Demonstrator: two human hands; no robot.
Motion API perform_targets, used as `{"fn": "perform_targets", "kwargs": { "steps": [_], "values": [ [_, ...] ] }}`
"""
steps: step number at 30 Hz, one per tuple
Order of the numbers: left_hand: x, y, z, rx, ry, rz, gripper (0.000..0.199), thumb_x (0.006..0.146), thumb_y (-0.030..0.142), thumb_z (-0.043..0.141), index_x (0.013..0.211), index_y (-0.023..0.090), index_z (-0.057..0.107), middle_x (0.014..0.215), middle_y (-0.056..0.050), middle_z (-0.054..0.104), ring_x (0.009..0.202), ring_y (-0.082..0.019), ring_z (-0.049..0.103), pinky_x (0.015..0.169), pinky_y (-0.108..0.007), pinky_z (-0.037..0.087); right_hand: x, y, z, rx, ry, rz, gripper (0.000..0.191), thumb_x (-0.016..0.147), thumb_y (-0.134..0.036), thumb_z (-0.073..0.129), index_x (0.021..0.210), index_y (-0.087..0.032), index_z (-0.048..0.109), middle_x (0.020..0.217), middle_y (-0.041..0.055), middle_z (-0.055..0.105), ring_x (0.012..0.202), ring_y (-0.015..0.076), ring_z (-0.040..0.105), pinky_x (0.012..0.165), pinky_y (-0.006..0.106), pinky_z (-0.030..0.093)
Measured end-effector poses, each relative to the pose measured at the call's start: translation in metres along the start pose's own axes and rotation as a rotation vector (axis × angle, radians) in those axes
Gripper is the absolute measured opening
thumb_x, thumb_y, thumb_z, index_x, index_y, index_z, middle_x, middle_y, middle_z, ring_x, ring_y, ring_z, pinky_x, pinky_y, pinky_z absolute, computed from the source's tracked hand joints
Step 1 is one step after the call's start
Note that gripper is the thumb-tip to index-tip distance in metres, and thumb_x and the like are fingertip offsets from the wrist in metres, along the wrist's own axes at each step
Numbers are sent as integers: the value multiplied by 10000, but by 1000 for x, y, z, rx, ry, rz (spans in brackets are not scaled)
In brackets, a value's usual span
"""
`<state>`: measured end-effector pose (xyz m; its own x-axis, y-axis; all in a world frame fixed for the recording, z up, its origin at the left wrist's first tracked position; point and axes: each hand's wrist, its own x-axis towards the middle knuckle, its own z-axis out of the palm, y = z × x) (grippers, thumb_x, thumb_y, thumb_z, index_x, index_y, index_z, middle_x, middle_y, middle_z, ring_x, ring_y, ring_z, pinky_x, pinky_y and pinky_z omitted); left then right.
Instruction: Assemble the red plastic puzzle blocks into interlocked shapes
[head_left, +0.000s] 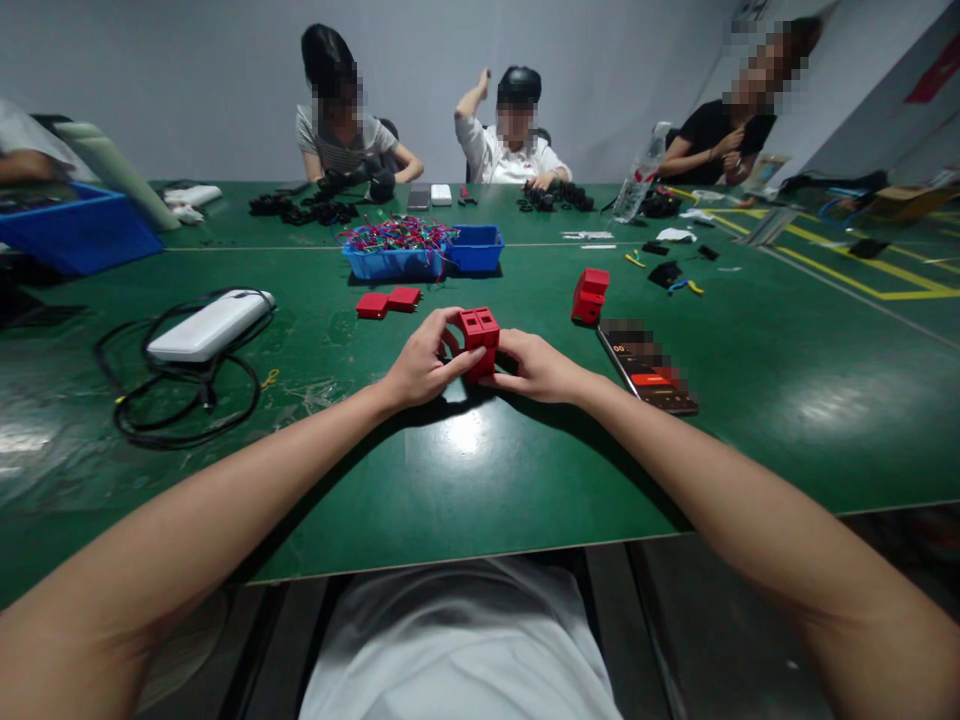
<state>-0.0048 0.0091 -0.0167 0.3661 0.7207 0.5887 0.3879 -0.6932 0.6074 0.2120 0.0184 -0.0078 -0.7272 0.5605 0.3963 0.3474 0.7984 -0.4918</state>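
Note:
Between my hands, on or just above the green table [465, 500], is a red block-shaped piece [481, 325] with square openings in its top. My left hand [429, 365] grips it from the left, thumb across the front and fingers curled behind. From the right, my right hand [534, 365] closes on its lower side, with some fingertips hidden behind it. Two flat red pieces [388, 302] lie beyond my left hand. A similar upright red piece [590, 296] stands off to the right.
A phone [649, 368] lies right of my hands. At left rests a white power bank [212, 325] with a coiled black cable [161, 437]. Blue bins [397, 264], one full of coloured wires, stand ahead. A clear bottle [641, 180] tilts farther back. Several people sit across the table.

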Motion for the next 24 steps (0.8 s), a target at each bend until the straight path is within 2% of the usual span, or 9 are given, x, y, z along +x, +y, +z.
{"fn": "perform_targets", "kwargs": {
  "steps": [6,10,13,16,18,21,24],
  "values": [
    [1,4,-2,-56,-1,-24,562,875,407,638,1344,174,432,1190,-111,600,731,-104,591,716,-268,531,0,5,3,199,27,83,382,829,-242,685,1204,-185,641,1211,97,689,1108,237,639,987,404,477],
    [2,0,-1,-185,13,-152,555,863,464,645,1292,162,465,1125,-97,628,682,-106,593,630,-250,518,2,3,2,316,13,123,348,837,-280,685,1166,-172,650,1173,88,700,1077,227,644,985,401,470],
    [3,-7,1,-257,54,-243,542,847,511,652,1230,163,492,1061,-78,644,644,-103,584,578,-236,496,3,-1,1,442,0,167,292,849,-309,676,1104,-171,646,1087,69,712,996,199,658,930,370,495],
    [3,-11,2,-292,71,-275,511,841,519,655,1186,171,507,1059,-74,638,647,-99,588,577,-229,497,3,-2,0,550,-15,227,267,841,-319,682,1055,-167,634,1024,56,704,929,177,655,871,337,505],
    [3,-12,2,-304,69,-270,526,847,501,652,1230,180,490,1106,-82,617,639,-88,585,571,-225,498,3,-3,1,614,-31,256,262,831,-326,689,1030,-166,630,1006,50,696,915,169,646,864,328,497],
    [3,-11,1,-306,32,-262,570,858,472,639,1315,182,462,1153,-89,590,619,-68,565,563,-215,489,4,-3,1,671,-53,301,227,827,-334,680,968,-164,628,956,35,682,863,157,625,833,313,479],
    [3,-7,-1,-297,-52,-264,548,863,469,635,1293,155,508,1096,-80,617,651,-78,563,595,-212,490,5,-4,0,667,-52,339,195,834,-344,653,885,-159,617,839,5,643,759,135,578,756,289,451]
  ]
}}
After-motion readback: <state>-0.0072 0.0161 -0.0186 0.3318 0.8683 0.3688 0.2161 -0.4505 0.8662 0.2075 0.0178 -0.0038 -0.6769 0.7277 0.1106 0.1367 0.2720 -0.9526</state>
